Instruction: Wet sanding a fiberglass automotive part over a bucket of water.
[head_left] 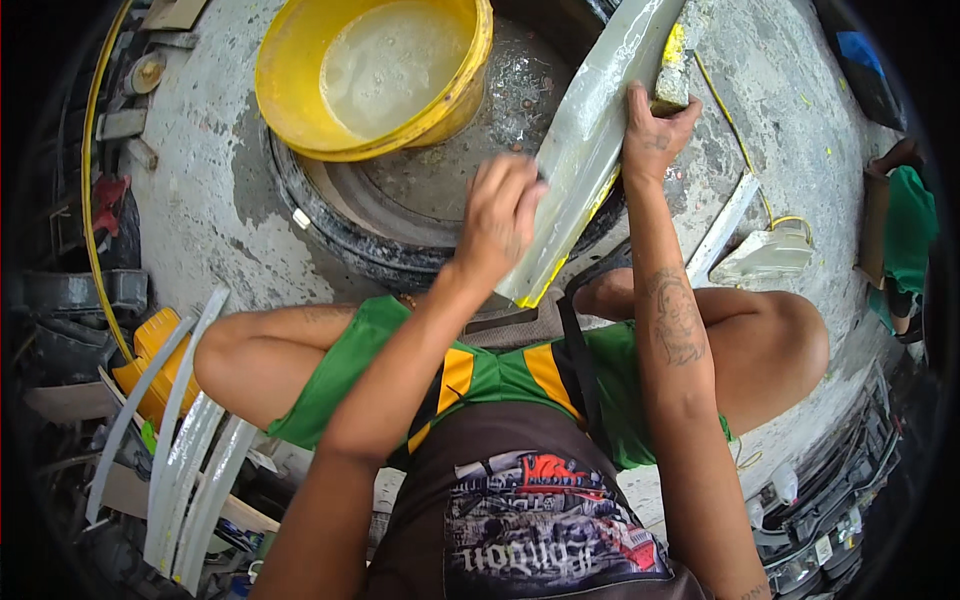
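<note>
A long grey panel (585,130), wet and glossy with yellow paint along its lower and right edges, slants from the top edge down toward my lap. My right hand (658,132) grips its right edge, thumb on the face. Beside those fingers is a blocky piece (672,85) smeared yellow; whether it belongs to the panel I cannot tell. My left hand (498,215), slightly blurred, is at the panel's left edge with curled fingers. Something dark shows at its fingertips, too small to name. Under the panel stands a round black-rimmed tub (345,240).
A yellow bucket (445,128) of cloudy water tilts on the tub. Grey strips (205,460) lean by my left knee. Offcut pieces (765,257) lie on the floor at right. A yellow hose (90,190) runs along the left; black parts (830,510) are piled lower right.
</note>
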